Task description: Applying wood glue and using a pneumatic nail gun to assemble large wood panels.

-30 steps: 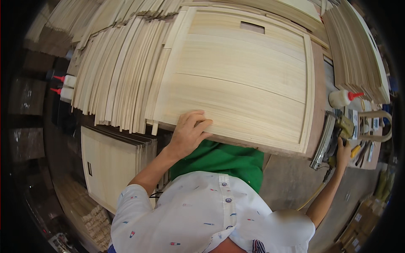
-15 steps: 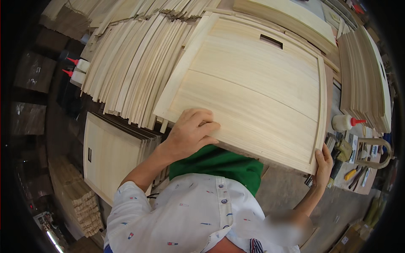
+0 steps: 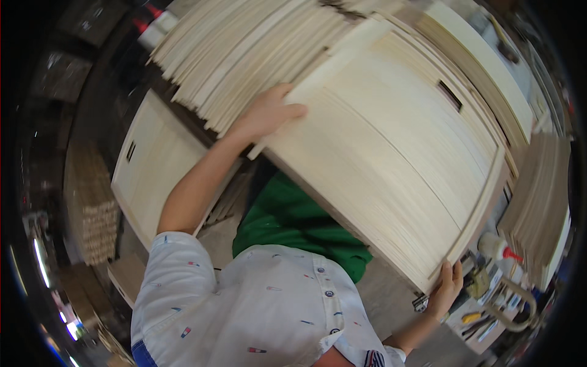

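Observation:
A pale wooden panel [image 3: 379,147], framed by strips along its edges and with a dark slot near its far side, lies tilted before me on the workbench. My left hand [image 3: 269,113] grips the panel's left edge, thumb on top and the other fingers partly hidden and blurred. At the near right corner, my right hand [image 3: 447,287] is closed round the edge, its fingertips showing on the upper face. Just beyond my left hand are long, thin wooden strips [image 3: 244,52], stacked side by side.
More slotted panels [image 3: 156,159] stand at the left. Stacked boards [image 3: 538,202] rise at the right, near a white glue bottle with a red tip [image 3: 494,246] and a clamp [image 3: 516,306]. Two blurred glue bottles [image 3: 158,27] are at the far left. Bundled timber [image 3: 92,202] sits lower left.
My left hand has moved from the panel's near edge up to its left edge. The view has turned, so the panel appears rotated clockwise. My right hand stays at the corner.

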A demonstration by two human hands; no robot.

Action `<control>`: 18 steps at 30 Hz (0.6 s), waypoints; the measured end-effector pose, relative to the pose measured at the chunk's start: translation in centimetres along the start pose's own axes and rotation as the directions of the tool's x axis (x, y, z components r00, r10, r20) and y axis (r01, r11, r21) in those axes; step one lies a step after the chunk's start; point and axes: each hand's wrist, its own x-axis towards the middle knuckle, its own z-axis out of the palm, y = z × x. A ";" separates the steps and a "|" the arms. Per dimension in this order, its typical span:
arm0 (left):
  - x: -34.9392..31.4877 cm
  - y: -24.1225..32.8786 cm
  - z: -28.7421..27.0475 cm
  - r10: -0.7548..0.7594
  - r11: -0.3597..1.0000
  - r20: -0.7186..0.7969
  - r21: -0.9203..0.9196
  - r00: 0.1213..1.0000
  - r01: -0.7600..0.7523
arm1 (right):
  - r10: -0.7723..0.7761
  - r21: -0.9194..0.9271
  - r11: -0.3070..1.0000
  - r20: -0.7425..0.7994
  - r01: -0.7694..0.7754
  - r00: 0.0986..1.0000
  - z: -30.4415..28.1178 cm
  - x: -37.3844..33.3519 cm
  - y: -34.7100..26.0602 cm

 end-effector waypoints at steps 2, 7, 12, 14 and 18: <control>1.1 -2.1 1.2 0.051 0.999 -0.045 -0.012 0.998 -0.051 | 0.010 -0.048 0.999 0.033 -0.008 0.999 0.3 -0.2 -0.5; -2.1 -3.2 1.8 0.213 0.977 -0.176 0.007 0.961 -0.215 | -0.094 -0.200 0.978 -0.152 0.062 0.984 1.2 -1.1 0.7; -9.5 -5.9 -1.4 0.175 0.976 -0.426 -0.044 0.888 -0.214 | -0.232 -0.337 0.926 -0.158 0.168 0.960 4.1 -0.8 -1.5; -12.3 -8.6 -3.0 0.108 0.943 -0.563 -0.202 0.819 -0.264 | -0.330 -0.440 0.860 -0.091 0.259 0.940 7.8 -1.2 -5.1; -20.1 -14.4 -6.8 -0.200 0.945 -0.787 -0.312 0.584 -0.098 | -0.490 -0.458 0.738 0.141 0.496 0.860 18.9 -1.5 -9.7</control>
